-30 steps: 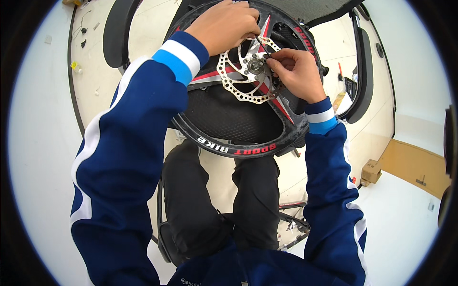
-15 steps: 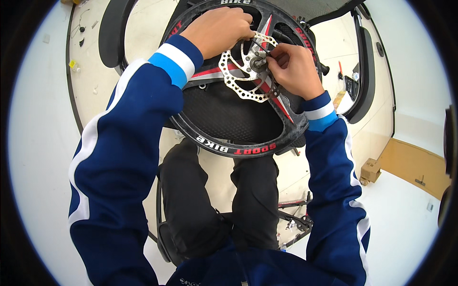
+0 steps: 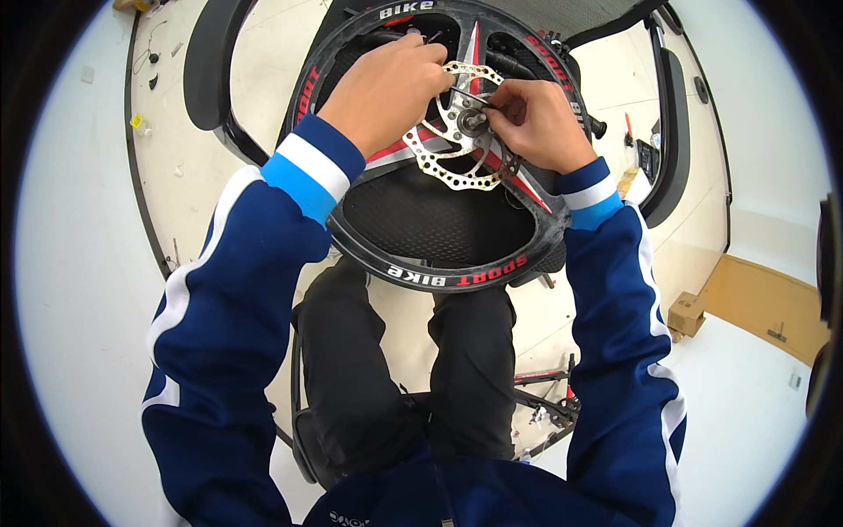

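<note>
A black bicycle wheel (image 3: 369,250) with red-and-silver spokes lies flat in front of me, with a silver disc brake rotor (image 3: 465,182) at its hub (image 3: 472,121). A thin black hex key (image 3: 472,97) spans the gap between my hands, just above the rotor. My left hand (image 3: 391,92) is closed around one part of it at the rotor's upper left; a dark tip also shows beyond the knuckles. My right hand (image 3: 540,125) pinches the other end with thumb and fingers beside the hub. The tip at the rotor is hidden by my fingers.
The wheel rests on a black chair with armrests (image 3: 209,70) at left and right (image 3: 674,140). My legs (image 3: 470,351) are below it. Bicycle frame parts (image 3: 549,404) lie on the floor at lower right, and a cardboard box (image 3: 686,314) stands farther right.
The wheel and its rotor have turned a little counter-clockwise. My left hand has shifted slightly left and down; my right hand stays close to the hub. The hex key remains between them.
</note>
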Demonstrator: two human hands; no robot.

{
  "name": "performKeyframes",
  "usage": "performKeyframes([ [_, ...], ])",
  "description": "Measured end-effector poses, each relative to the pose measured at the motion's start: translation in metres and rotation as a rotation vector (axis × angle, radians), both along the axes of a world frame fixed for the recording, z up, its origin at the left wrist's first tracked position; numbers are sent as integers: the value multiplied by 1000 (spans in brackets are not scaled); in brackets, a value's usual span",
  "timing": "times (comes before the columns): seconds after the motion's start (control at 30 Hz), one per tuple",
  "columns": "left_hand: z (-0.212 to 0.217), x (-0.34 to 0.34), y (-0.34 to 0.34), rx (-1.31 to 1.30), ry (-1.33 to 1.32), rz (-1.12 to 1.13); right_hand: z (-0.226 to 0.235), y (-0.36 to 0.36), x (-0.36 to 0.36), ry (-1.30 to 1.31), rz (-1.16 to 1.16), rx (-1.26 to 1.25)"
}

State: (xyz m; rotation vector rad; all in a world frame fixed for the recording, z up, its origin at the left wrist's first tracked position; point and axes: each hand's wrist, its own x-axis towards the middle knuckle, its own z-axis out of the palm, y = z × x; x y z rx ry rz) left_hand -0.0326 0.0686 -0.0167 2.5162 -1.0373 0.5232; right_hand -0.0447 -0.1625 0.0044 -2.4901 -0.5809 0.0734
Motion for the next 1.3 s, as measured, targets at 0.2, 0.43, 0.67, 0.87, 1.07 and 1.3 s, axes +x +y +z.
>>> performKeyframes([
  [0.2, 1, -10, -4, -34, -7, 56, 5, 3, 0, 85, -36, 21],
  [0.43, 5, -23, -8, -44, -33, 117, 11, 5, 3, 69, 29, -2],
  [0.67, 6, -35, -6, -61, -41, 154, 13, 10, 6, 81, 80, -2],
  [0.87, -10, -78, -23, -128, 106, 143, 5, 1, 4, 46, 86, 47],
  [1.07, -4, -80, -24, -175, 134, 232, 2, -2, 4, 76, 92, 48],
  [1.3, 19, -49, -2, -85, 68, 167, 9, 6, 5, 44, 55, 125],
])
